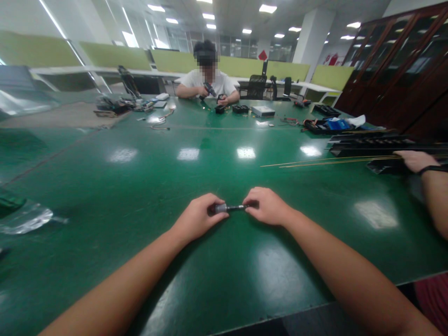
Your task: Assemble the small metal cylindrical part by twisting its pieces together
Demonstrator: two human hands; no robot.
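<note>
Low over the green tabletop, my two hands face each other with a short screwdriver-like tool [235, 207] lying level between them. My left hand [200, 215] is closed round its thick grey end. A thin dark shaft with a shiny stretch runs from there to the right. Pinched at the far end of that shaft are the thumb and fingers of my right hand [266, 205]. The fingertips hide the shaft's very tip, and the left palm hides the back of the grip.
Across the green table [157, 177] a person [208, 84] works with a power drill [210, 88]. At right, another person's hand [416, 161] touches dark metal strips [378, 145] beside thin long rods [332, 162]. Clear plastic wrap [31, 219] lies left; electronic parts [262, 111] sit far off.
</note>
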